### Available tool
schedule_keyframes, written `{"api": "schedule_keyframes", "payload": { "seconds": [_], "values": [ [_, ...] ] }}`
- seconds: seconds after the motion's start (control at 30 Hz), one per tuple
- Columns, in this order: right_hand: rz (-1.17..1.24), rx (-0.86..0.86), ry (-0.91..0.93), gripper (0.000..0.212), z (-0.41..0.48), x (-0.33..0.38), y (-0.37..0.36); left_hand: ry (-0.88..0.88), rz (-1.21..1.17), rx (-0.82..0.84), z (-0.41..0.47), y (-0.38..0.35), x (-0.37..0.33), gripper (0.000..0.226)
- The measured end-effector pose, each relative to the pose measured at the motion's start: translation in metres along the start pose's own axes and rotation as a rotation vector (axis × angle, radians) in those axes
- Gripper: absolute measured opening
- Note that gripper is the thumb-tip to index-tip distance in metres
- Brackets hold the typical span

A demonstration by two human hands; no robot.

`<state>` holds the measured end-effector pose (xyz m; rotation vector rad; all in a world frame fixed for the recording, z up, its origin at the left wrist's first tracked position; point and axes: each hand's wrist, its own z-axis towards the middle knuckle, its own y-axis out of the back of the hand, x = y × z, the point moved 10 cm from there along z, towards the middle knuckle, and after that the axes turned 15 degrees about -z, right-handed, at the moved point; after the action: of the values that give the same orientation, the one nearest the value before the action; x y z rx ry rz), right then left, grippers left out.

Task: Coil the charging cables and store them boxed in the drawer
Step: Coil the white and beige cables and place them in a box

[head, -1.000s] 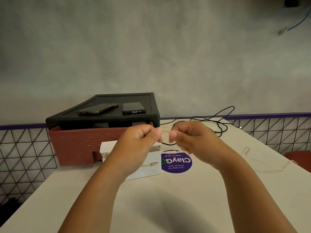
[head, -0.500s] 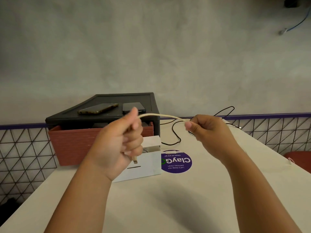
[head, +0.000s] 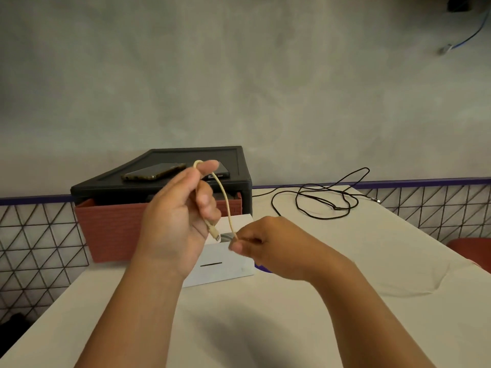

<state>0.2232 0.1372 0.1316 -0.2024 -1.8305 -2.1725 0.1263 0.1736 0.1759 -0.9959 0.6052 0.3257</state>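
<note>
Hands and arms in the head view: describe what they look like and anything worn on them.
The left hand and right hand are bare, with no gloves and no rings that show. The left forearm and right forearm are uncovered down to the picture's bottom edge, with no sleeve, watch or bracelet in view. The nails that show look short and plain.

Left hand high, fingers curled — right hand lower, fingertips together
</note>
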Motion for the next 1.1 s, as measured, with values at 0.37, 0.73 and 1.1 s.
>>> {"api": "schedule_keyframes", "payload": {
  "seconds": [0.37, 0.73, 1.1],
  "values": [
    [0.014, 0.065, 0.041, 0.024, -0.009, 0.018, 0.006, -0.146, 0.402, 0.089, -0.011, -0.020, -0.003, 0.029],
    [-0.062, 0.125, 0.049, 0.030, -0.012, 0.027, 0.002, -0.178, 0.122, -0.097, -0.008, -0.003, -0.004, 0.029],
    [-0.014, -0.184, 0.085, 0.016, -0.020, 0.021, 0.046, -0.016, 0.764, 0.097, -0.008, -0.015, 0.030, 0.029]
  ]
}}
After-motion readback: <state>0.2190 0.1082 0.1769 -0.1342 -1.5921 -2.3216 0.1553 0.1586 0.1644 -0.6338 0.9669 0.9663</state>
